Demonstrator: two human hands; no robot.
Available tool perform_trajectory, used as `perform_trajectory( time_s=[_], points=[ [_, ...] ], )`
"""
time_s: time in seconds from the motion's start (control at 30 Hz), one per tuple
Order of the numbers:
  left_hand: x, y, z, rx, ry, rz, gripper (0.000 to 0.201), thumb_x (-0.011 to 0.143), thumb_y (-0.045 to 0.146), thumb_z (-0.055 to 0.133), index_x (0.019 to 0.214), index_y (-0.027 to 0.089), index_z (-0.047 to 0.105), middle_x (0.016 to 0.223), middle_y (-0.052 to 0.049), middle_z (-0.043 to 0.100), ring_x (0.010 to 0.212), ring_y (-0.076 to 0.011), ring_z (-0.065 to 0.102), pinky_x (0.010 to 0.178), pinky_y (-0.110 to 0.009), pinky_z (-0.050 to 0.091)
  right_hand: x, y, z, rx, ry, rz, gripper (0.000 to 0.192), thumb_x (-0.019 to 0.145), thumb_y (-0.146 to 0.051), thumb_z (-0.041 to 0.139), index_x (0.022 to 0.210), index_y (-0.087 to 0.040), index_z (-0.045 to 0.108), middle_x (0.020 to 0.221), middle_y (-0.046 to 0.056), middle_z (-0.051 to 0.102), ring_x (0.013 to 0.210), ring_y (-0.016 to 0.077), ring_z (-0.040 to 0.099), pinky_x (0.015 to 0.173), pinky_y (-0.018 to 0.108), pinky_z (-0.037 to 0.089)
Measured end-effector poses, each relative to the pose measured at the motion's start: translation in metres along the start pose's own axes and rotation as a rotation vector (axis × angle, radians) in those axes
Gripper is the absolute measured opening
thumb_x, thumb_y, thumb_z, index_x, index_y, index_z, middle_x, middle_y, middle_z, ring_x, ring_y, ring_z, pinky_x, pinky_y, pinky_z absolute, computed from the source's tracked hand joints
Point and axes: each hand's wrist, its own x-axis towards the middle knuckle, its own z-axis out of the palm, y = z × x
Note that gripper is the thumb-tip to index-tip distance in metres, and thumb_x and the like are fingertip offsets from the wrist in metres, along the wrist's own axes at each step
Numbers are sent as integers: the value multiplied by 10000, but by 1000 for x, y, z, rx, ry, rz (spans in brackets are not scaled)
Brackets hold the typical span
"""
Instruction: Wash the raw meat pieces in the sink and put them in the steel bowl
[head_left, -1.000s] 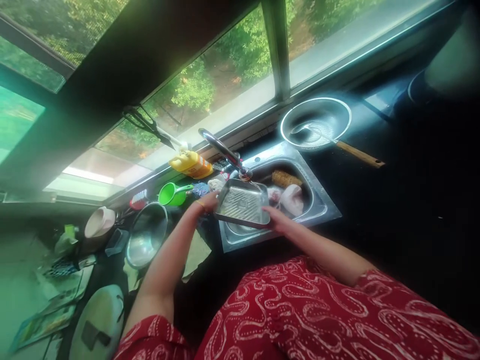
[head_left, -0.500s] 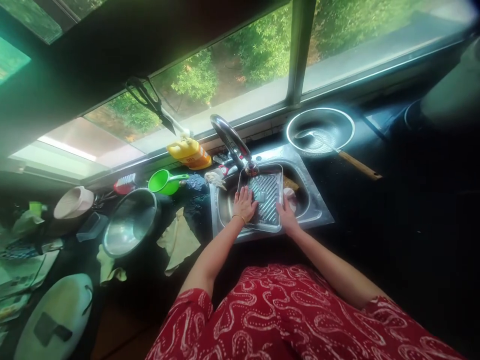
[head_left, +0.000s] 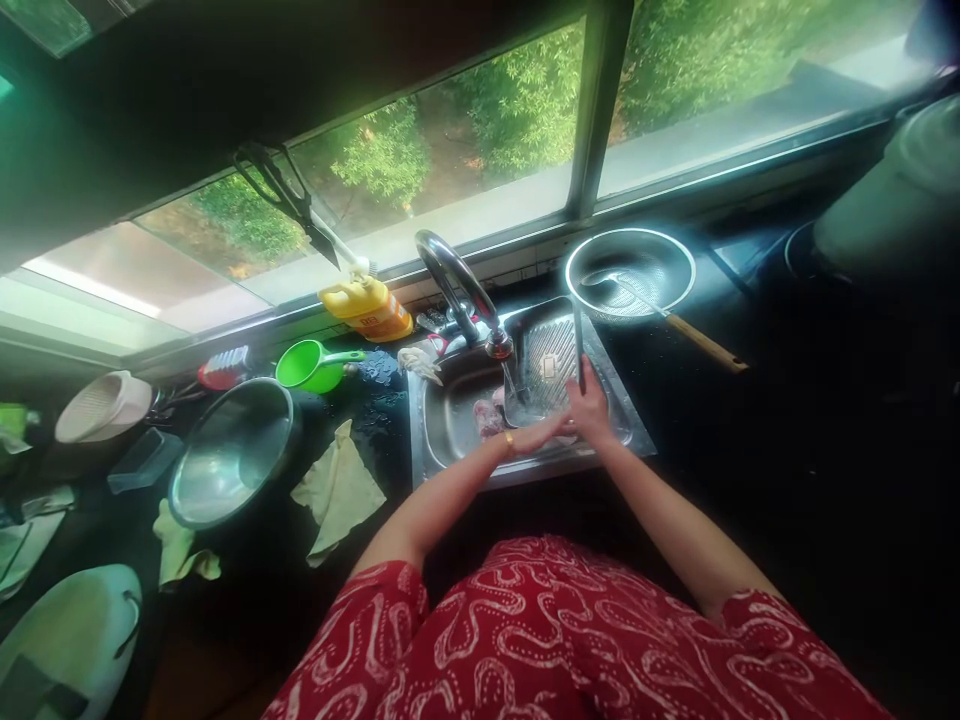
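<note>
Over sink (head_left: pixel 450 425) at tabletop's far edge: my right hand (head_left: pixel 589 412) fingers grip tray (head_left: pixel 551 362), tilted under tap (head_left: pixel 461 285). My left hand (head_left: pixel 541 434) fingers flat, open, against tray's near rim.

I'm seeing my right hand (head_left: pixel 589 412) covering the tray's (head_left: pixel 551 360) near corner; the pinkish lumps (head_left: pixel 487 415) in the sink (head_left: pixel 450 420) are staying too blurred to identify.

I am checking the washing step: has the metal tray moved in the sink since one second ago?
Yes. The metal tray has swung from the sink's near left edge to its right side, under the tap, tilted up; the right hand grips its edge.
</note>
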Motion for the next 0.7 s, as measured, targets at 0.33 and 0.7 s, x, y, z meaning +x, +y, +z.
perform_trajectory(
  time_s=[0.33,0.7],
  points=[
    [-27,-40,-40,631,307,-425,497,939,337,348,1355,95,475,1464,-146,401,1429,-257,184,1168,-485,25,-3,-11,2,64,-55,168,645,849,-347,488,1469,-244,340,1333,54,548,1196,232,535,1059,415,389],
    [29,-12,-27,257,248,-415,537,965,249,220,1489,139,253,1558,-133,197,1445,-265,127,1154,-506,135,-34,0,44,193,-183,283,645,851,-435,495,1442,-192,409,1266,71,602,1154,244,562,990,365,452]
  ],
)
